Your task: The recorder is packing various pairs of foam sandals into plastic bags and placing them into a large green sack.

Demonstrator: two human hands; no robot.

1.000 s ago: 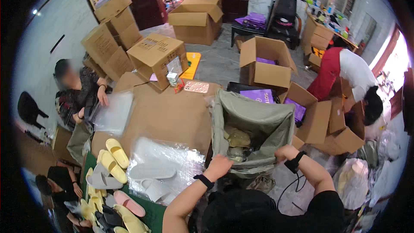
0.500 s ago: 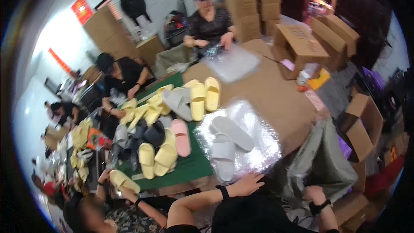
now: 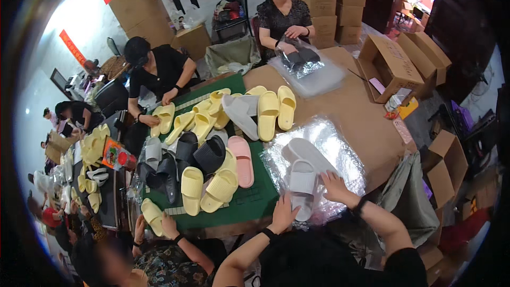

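Observation:
A pair of light grey slide slippers point(image 3: 303, 176) rests on a pile of clear plastic bags point(image 3: 342, 146) at the table's near edge. Clear film seems to lie over the heel of the nearer slipper. Close to that heel, my left hand point(image 3: 285, 213) has its fingers stretched out against the slipper's left side. My right hand point(image 3: 338, 189) lies on the plastic to the right of the pair, fingers apart. Whether either hand pinches the film cannot be made out.
Yellow slides point(image 3: 219, 188), a pink slide point(image 3: 240, 160) and black slides point(image 3: 209, 154) crowd the green mat point(image 3: 249, 207) on the left. Co-workers handle slides and bags around the table. Open cartons point(image 3: 390, 66) and a grey-green sack point(image 3: 406, 196) stand at the right.
My right hand has risen from beside the sack onto the plastic. My left hand has shifted to the slipper's heel. Across the table, a co-worker now has dark slippers in a clear bag.

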